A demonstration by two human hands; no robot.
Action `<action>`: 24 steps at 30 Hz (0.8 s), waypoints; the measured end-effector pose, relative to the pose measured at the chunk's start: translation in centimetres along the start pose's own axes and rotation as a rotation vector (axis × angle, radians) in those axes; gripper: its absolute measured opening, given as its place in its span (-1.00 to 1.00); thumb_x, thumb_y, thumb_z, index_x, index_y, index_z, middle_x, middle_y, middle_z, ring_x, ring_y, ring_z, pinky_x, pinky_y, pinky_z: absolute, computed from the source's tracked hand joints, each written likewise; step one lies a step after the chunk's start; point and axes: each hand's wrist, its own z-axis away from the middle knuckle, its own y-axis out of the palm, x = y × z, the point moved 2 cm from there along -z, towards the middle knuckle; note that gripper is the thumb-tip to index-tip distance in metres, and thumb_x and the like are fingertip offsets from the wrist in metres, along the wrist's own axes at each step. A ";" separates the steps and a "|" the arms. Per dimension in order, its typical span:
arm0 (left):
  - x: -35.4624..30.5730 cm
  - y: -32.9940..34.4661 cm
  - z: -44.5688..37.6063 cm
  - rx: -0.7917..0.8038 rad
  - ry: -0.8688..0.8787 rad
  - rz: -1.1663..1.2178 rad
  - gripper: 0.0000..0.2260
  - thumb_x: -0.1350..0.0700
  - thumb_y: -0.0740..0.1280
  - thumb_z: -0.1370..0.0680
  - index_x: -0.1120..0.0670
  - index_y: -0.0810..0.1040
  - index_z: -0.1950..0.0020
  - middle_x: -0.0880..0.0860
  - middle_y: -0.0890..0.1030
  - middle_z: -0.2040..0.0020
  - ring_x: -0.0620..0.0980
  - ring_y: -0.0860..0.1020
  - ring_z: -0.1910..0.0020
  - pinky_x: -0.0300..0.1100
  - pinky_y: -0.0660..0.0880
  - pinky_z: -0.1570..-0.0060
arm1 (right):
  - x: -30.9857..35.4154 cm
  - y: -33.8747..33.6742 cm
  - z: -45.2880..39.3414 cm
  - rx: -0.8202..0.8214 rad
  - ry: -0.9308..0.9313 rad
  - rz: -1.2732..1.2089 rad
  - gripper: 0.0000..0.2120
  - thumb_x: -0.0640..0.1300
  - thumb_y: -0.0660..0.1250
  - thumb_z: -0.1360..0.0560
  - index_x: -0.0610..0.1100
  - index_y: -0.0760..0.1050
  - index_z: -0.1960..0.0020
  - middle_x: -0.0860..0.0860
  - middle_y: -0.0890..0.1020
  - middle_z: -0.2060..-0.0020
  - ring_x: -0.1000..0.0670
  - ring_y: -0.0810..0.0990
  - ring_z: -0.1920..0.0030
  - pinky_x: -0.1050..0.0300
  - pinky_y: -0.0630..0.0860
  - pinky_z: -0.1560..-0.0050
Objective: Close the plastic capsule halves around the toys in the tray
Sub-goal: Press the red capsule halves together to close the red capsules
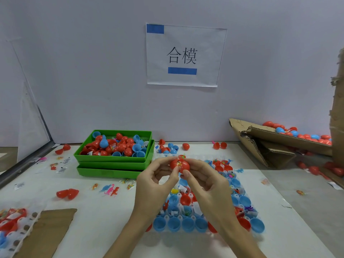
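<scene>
Here, both hands meet above the far end of the clear blister tray, pinching one red capsule between them. The left hand grips it from the left with thumb and fingertips curled round the shell; the right hand grips it from the right, its thumb pressed on the lower front. Something small and pale shows at the seam between the two red halves, so they look not quite together, though I cannot tell how wide the gap is.

The tray lies flat on the white table, just in front of the person. Its near row holds blue capsule halves standing open side up, with red halves and small toys in the rows behind; the forearms cover much of its middle. Its near edge sits well back from the table's front edge.

To the left, stacked green trays hold a heap of loose red and blue halves, their right corner just beside the held capsule. Between the green trays and the left forearm lies open table, dotted with small dinosaur toys and an open red capsule. A flat cardboard piece and a second blister tray lie at the near left edge. On the right, a torn cardboard box tilts against the wall with closed capsules in it, well apart from the hands.
</scene>
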 end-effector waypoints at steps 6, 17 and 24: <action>-0.1 -0.1 0.0 0.000 0.154 -0.243 -0.76 0.04 0.45 -0.53 -0.03 0.63 -0.19 -0.13 0.70 -0.01 -0.09 0.68 -0.02 -0.32 0.62 0.01 | 0.0 0.3 0.1 0.007 -0.003 0.056 -0.63 -0.04 0.43 -0.48 0.02 0.58 -0.28 0.14 0.71 -0.10 0.19 0.69 -0.09 0.24 0.63 -0.11; -0.6 0.4 0.1 0.091 0.109 -0.120 -0.64 0.06 0.44 -0.54 0.02 0.64 -0.34 -0.10 0.67 -0.19 -0.09 0.66 -0.18 -0.24 0.62 -0.15 | 0.1 -0.7 -0.3 -0.029 -0.004 0.043 -0.66 -0.08 0.43 -0.52 0.19 0.55 -0.25 0.26 0.68 -0.10 0.15 0.69 -0.12 0.27 0.62 -0.09; -0.4 0.0 0.0 0.055 0.140 -0.154 -0.63 0.07 0.48 -0.51 0.01 0.65 -0.33 -0.09 0.68 -0.19 -0.09 0.67 -0.17 -0.21 0.63 -0.15 | 0.1 -0.5 -0.3 -0.007 0.004 0.012 -0.65 -0.10 0.41 -0.53 0.20 0.55 -0.26 0.26 0.68 -0.11 0.16 0.68 -0.13 0.29 0.62 -0.07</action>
